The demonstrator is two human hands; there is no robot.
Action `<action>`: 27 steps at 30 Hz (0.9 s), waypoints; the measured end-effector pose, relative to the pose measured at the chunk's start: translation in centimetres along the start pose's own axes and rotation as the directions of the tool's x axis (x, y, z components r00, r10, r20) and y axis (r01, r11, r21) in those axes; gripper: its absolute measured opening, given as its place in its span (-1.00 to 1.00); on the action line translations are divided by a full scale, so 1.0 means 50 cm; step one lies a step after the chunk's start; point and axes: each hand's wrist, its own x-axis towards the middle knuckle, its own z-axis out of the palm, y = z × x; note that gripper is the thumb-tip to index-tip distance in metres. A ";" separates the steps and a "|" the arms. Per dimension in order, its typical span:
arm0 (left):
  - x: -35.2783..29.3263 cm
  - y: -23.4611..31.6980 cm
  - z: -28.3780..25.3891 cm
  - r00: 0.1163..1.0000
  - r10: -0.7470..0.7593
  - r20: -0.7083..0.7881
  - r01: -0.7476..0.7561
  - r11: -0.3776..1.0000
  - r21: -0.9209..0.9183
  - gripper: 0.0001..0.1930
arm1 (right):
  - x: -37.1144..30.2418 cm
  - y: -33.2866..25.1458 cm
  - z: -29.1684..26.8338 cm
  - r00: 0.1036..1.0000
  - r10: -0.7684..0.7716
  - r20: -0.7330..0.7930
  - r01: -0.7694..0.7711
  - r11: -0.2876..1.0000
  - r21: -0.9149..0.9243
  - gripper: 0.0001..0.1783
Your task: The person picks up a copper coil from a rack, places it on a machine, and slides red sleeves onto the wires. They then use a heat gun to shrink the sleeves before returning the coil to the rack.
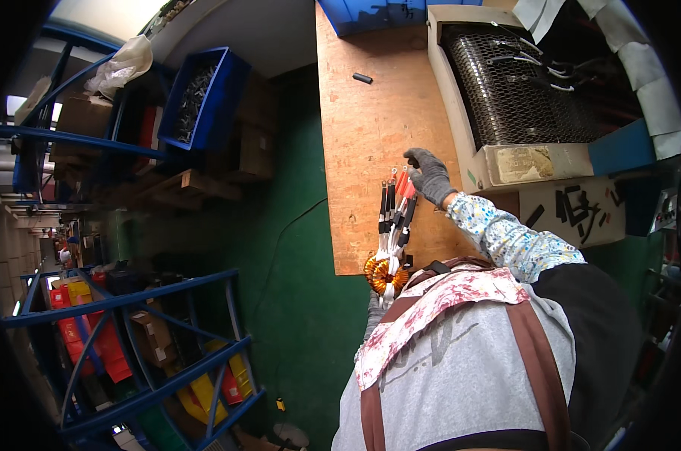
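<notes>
A copper-wound ring coil [386, 275] sits at the table's near edge, against my body. White sleeved leads run up from it across the wood, some ending in black sleeves [386, 207] and others in red sleeves [403, 184], with metal lugs at the tips. My right hand [432, 178], in a grey glove, is beside the red lead ends, its fingers bent and apart with nothing seen between them. Only a bit of my gloved left hand [373, 314] shows, just below the coil; its fingers are hidden, so its grip cannot be made out.
A short black tube [363, 78] lies farther up the wooden table [348, 128]. At right stands a mesh-topped box [498, 90] with leads on it, and a tray [607, 225] of black and red pieces. A blue bin [370, 19] is at the far edge; blue racks [160, 301] stand left.
</notes>
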 end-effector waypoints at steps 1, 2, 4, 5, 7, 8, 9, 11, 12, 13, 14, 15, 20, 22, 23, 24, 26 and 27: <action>-0.001 0.002 -0.008 1.000 0.001 0.000 -0.001 1.000 -0.010 -0.47 | -0.032 -0.033 -0.023 0.988 0.156 -0.016 -0.157 0.988 -0.004 -0.69; -0.001 0.005 -0.013 1.000 -0.002 0.004 0.002 1.000 -0.016 -0.47 | -0.067 -0.055 -0.047 0.966 0.258 0.012 -0.258 0.966 -0.012 -0.71; 0.002 0.010 -0.014 1.000 -0.012 0.020 0.012 1.000 -0.020 -0.47 | -0.149 -0.024 -0.067 0.823 0.497 0.275 -0.533 0.844 0.070 -0.55; 0.004 0.011 -0.015 0.999 -0.016 0.027 0.017 1.000 -0.022 -0.47 | -0.176 -0.006 -0.067 0.634 0.627 0.452 -0.720 0.693 0.048 -0.47; 0.006 0.018 -0.022 0.999 -0.023 0.036 0.024 0.999 -0.028 -0.48 | -0.191 -0.025 -0.065 0.348 0.583 0.735 -0.858 0.514 -0.002 -0.32; 0.005 0.021 -0.027 0.999 -0.025 0.038 0.026 0.999 -0.031 -0.48 | -0.191 -0.021 -0.044 0.346 0.587 0.732 -0.859 0.512 -0.004 -0.32; 0.005 0.023 -0.030 0.999 -0.030 0.041 0.031 0.999 -0.028 -0.48 | -0.191 -0.002 -0.012 0.340 0.415 0.844 -0.811 0.583 0.040 -0.39; 0.003 0.033 -0.034 0.998 -0.040 0.053 0.041 0.999 -0.013 -0.48 | -0.215 0.021 0.051 0.340 0.114 0.934 -0.903 0.318 0.290 -0.64; 0.003 0.038 -0.040 0.998 -0.038 0.054 0.039 0.999 -0.015 -0.48 | -0.210 0.004 0.050 0.340 0.115 0.933 -0.903 0.316 0.290 -0.64; 0.003 0.043 -0.046 0.998 -0.036 0.055 0.037 0.999 -0.017 -0.49 | -0.201 -0.021 0.037 0.299 0.090 0.950 -0.939 0.208 0.276 -0.73; 0.003 0.048 -0.051 0.998 -0.034 0.056 0.035 0.999 -0.017 -0.49 | -0.197 -0.033 0.030 0.261 0.060 0.963 -0.962 0.097 0.255 -0.81; 0.004 0.052 -0.055 0.998 -0.033 0.058 0.034 0.999 -0.017 -0.49 | -0.212 -0.008 0.049 0.266 0.100 0.959 -0.964 0.058 0.261 -0.79; 0.012 0.083 -0.044 0.996 -0.015 0.090 0.016 1.000 -0.006 -0.50 | -0.252 0.019 0.060 0.453 0.061 0.890 -0.888 0.115 0.444 -0.70; 0.010 0.087 -0.038 0.995 0.001 0.099 0.000 1.000 -0.012 -0.50 | -0.220 -0.052 0.027 0.505 0.016 0.863 -0.822 0.314 0.475 -0.64; 0.010 0.083 -0.030 0.995 0.003 0.103 -0.002 1.000 -0.011 -0.50 | -0.204 -0.082 0.009 0.539 -0.007 0.843 -0.779 0.376 0.501 -0.62; 0.004 0.079 -0.032 0.994 0.006 0.109 -0.005 1.000 -0.009 -0.50 | -0.188 -0.112 -0.005 0.571 -0.033 0.820 -0.730 0.437 0.525 -0.59; -0.019 0.089 -0.001 0.989 0.056 0.134 -0.055 0.998 -0.010 -0.50 | -0.148 -0.207 -0.037 0.565 -0.118 0.816 -0.714 0.427 0.556 -0.53; -0.003 0.104 -0.005 0.924 0.291 0.249 -0.373 0.832 0.412 -0.50 | -0.137 -0.208 -0.048 0.648 -0.143 0.748 -0.663 0.377 0.646 -0.46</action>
